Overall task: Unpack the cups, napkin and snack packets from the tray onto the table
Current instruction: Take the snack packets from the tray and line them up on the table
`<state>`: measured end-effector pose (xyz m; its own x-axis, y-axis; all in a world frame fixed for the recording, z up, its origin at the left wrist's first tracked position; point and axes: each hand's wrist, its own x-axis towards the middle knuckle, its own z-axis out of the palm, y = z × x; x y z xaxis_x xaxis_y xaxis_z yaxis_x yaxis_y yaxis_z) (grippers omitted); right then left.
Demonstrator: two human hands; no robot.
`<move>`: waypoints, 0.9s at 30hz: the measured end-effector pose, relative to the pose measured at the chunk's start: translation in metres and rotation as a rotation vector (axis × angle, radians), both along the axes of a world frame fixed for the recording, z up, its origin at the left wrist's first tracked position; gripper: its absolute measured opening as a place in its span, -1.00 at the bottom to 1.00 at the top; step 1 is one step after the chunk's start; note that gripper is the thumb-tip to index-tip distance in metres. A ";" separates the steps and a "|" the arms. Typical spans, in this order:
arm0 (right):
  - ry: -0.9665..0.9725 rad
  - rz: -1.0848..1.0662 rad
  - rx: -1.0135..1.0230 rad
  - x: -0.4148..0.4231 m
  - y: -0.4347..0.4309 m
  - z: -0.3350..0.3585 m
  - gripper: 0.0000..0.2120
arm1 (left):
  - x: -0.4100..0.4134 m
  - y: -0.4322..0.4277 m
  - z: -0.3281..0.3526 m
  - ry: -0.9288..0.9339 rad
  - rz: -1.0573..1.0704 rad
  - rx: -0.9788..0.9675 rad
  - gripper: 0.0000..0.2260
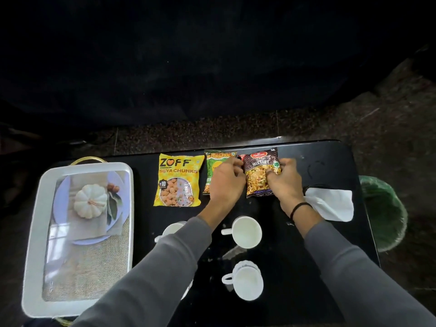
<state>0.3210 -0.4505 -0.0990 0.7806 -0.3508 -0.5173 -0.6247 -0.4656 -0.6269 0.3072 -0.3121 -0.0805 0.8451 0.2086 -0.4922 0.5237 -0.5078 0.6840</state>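
Both left hand (226,182) and right hand (284,182) pinch the mixture packet (258,175); the left grip may drag the green packet (213,166) beneath it.

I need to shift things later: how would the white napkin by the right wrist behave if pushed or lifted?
The napkin looks thin and creased, so it would probably droop floppily when lifted. It appears very light, likely sliding or bunching on the glossy black table if pushed.

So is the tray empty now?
Empty: the white tray shows only its printed pumpkin base; nothing loose lies in it.
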 end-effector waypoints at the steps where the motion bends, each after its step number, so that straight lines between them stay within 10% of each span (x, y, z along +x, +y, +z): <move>1: -0.006 0.014 -0.016 -0.001 0.000 0.001 -0.67 | -0.002 0.003 0.001 -0.029 -0.021 0.105 -0.75; 6: -0.021 0.109 -0.087 -0.005 0.005 0.004 -0.72 | -0.011 0.017 -0.004 -0.047 -0.139 0.443 -0.72; 27: -0.245 0.482 -0.393 -0.031 0.054 0.048 -0.83 | -0.042 0.041 0.017 -0.153 -0.038 0.215 -0.89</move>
